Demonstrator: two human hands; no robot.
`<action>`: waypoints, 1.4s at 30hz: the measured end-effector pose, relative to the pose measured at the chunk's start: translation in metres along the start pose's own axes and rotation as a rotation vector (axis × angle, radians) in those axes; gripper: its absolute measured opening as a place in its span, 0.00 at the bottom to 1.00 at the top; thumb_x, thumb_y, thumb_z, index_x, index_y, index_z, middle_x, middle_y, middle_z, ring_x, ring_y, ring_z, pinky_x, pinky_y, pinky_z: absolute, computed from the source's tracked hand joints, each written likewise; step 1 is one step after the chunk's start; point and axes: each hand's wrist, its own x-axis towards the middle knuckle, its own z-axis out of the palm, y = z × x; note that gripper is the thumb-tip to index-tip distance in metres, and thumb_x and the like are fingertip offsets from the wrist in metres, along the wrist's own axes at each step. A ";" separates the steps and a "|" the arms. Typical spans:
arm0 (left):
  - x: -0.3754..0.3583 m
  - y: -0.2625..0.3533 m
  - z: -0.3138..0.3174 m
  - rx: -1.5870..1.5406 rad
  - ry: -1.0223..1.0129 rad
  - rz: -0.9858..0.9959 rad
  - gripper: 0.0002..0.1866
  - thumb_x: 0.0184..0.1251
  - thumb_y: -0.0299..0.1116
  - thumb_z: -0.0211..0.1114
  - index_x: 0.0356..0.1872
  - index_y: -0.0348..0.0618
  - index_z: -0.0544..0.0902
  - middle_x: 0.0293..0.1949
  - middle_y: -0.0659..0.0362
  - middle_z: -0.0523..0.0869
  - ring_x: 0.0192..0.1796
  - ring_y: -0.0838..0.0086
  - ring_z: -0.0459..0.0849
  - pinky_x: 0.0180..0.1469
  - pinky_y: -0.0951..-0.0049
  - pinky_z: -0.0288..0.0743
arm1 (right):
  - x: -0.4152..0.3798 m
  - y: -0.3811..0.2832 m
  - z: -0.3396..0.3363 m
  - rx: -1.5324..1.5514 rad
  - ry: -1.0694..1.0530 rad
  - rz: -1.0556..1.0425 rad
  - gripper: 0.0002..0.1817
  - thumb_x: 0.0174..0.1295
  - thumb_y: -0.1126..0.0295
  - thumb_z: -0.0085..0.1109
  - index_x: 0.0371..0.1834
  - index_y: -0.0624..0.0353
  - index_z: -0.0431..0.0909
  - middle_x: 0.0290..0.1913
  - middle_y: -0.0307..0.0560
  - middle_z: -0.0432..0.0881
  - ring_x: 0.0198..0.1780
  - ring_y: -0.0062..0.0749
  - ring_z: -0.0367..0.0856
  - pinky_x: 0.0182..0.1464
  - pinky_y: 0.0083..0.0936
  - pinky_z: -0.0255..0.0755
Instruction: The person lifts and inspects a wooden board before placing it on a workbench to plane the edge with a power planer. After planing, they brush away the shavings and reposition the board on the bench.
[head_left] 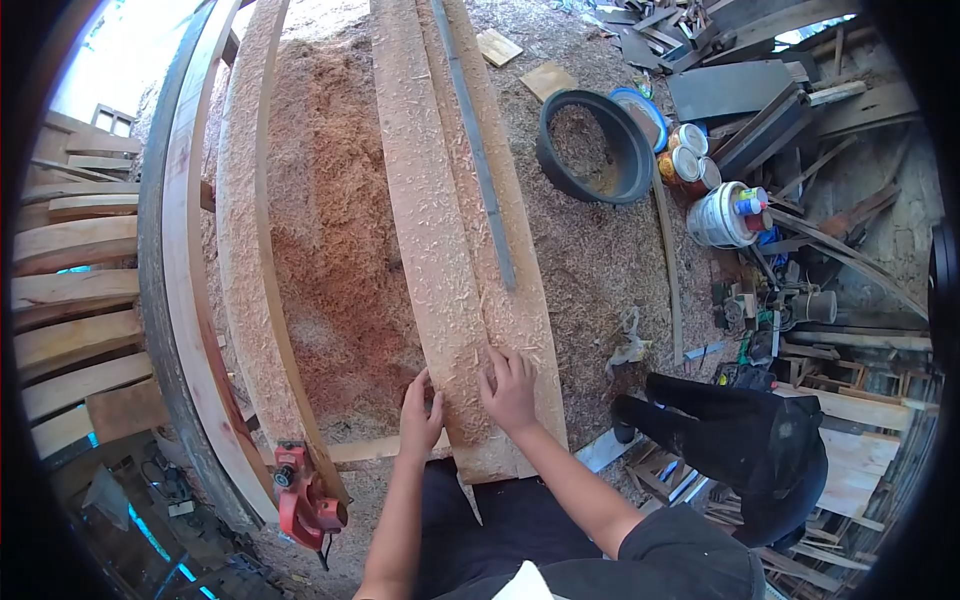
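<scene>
A long pale wooden plank (432, 230) sprinkled with shavings runs away from my body. Beside it, on the right, lies a second wooden plank (528, 330), with a seam between the two. At the near left edge my left hand (421, 420) grips the first plank, thumb on top and fingers along the side. My right hand (510, 390) rests on the wood at the seam, its slightly bent fingers lying on the surface. A narrow dark grey strip (480, 160) lies lengthwise over the right plank, beyond my right hand.
A red power planer (308, 500) sits at the near end of a left-hand beam (245, 220). Brown shavings (345, 200) cover the ground. On the right are a black tub (640, 165), a white bucket (712, 220), several cans, scrap wood and a bent-over person in dark clothes (750, 440).
</scene>
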 end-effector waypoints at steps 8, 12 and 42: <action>-0.002 -0.034 0.027 -0.499 0.057 -0.139 0.29 0.84 0.29 0.63 0.81 0.46 0.68 0.60 0.50 0.87 0.60 0.66 0.88 0.64 0.63 0.81 | -0.012 0.001 0.000 0.007 -0.030 -0.018 0.30 0.63 0.70 0.73 0.70 0.61 0.81 0.63 0.53 0.81 0.64 0.52 0.78 0.69 0.48 0.68; -0.007 -0.038 0.030 -0.549 0.059 -0.145 0.29 0.86 0.30 0.61 0.82 0.50 0.68 0.57 0.53 0.88 0.55 0.72 0.86 0.59 0.69 0.81 | -0.020 0.003 0.007 0.035 0.017 -0.062 0.27 0.64 0.72 0.70 0.68 0.63 0.81 0.62 0.53 0.81 0.62 0.52 0.80 0.68 0.48 0.70; -0.016 -0.074 -0.063 -0.664 0.071 -0.195 0.29 0.86 0.31 0.63 0.83 0.48 0.69 0.43 0.67 0.87 0.43 0.85 0.81 0.47 0.79 0.77 | -0.031 -0.066 0.054 0.213 -0.011 -0.119 0.25 0.64 0.73 0.71 0.66 0.61 0.83 0.62 0.54 0.80 0.61 0.52 0.81 0.67 0.46 0.75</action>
